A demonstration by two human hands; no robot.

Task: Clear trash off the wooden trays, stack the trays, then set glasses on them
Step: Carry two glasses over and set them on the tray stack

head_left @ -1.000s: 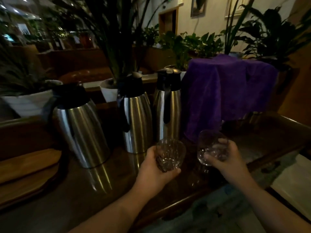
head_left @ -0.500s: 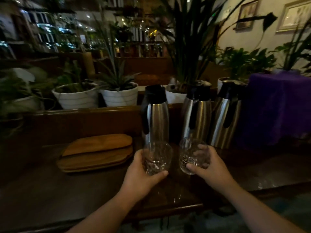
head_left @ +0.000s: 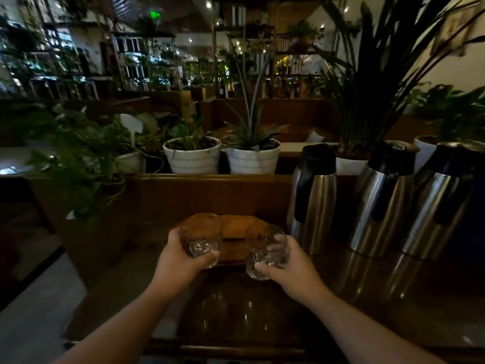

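Note:
I hold two clear patterned glasses side by side above the dark counter. My left hand (head_left: 177, 261) grips the left glass (head_left: 200, 239) from its left side. My right hand (head_left: 287, 266) grips the right glass (head_left: 265, 249) from its right side. Just behind the glasses lie the stacked wooden trays (head_left: 235, 228), largely hidden by the glasses and my hands; only their middle top shows between the two glasses. No trash is visible on the part of the trays that I can see.
Three steel thermos jugs (head_left: 313, 198) stand close on the right. A wooden ledge (head_left: 204, 177) behind the trays carries white plant pots (head_left: 193, 156). The counter (head_left: 236, 311) drops off on the left to the floor (head_left: 34, 311). The light is dim.
The view has swung left; the jugs and the purple cloth slid to the right. Both hands carried the glasses leftward, and the trays now sit directly behind them.

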